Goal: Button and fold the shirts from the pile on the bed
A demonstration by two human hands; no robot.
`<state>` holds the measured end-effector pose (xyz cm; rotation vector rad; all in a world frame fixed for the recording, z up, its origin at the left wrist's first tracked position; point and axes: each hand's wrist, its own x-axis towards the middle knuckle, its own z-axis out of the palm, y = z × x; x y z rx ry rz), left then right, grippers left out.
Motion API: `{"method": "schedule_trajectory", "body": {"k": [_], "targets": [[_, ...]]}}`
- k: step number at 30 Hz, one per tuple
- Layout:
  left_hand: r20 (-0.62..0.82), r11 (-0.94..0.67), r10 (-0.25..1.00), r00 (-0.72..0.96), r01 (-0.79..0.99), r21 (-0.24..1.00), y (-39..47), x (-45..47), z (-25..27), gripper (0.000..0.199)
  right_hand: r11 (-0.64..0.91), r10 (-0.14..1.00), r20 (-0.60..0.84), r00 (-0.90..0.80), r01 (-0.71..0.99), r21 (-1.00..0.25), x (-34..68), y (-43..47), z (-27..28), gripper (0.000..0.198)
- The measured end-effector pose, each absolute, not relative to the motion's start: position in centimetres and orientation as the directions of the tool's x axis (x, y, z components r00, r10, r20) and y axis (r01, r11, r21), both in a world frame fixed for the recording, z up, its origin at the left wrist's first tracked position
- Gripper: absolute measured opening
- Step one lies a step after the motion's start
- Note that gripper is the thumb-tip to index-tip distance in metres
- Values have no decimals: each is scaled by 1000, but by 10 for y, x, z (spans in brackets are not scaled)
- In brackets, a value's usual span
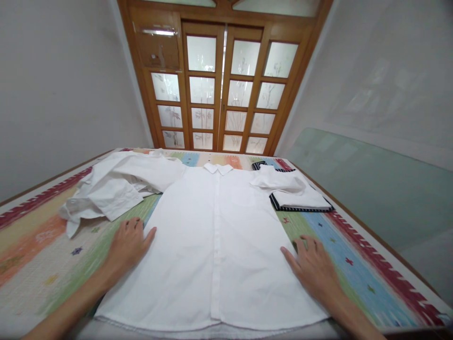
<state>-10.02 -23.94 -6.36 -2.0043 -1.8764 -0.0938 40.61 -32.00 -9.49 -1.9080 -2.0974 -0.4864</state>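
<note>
A white button-up shirt [187, 250] lies spread flat, front side up, with its collar at the far end and its hem toward me. My left hand [129, 243] rests at the shirt's left side edge, fingers spread and thumb on the fabric. At the opposite side edge, my right hand [309, 259] lies with fingers apart, its thumb touching the shirt. Neither hand grips anything. The shirt's right sleeve lies over a folded stack of white and black striped cloth [300, 200].
A crumpled white garment [109, 189] lies at the far left, touching the spread shirt's sleeve side. Everything sits on a colourful striped cover [53, 245]. A pale green glass panel [368, 179] leans along the right wall. Wooden doors with glass panes [219, 80] stand beyond the far edge.
</note>
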Motion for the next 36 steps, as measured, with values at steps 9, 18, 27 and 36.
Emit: {"method": "schedule_trajectory", "body": {"k": [9,18,27,36], "targets": [[49,153,988,-146,966,-208,-264,-74,-37,44,-202,952,287,109,925,320,382,-335,-73,49],[22,140,990,-139,967,-214,-263,-79,-37,45,-175,972,206,116,937,301,402,-336,-78,49],[55,191,982,-183,946,-261,-283,-82,-42,50,-225,966,187,181,940,254,389,-360,-76,58],[75,195,981,-181,939,-284,-281,-85,-42,51,-215,966,194,170,946,242,398,-359,-72,53]]}}
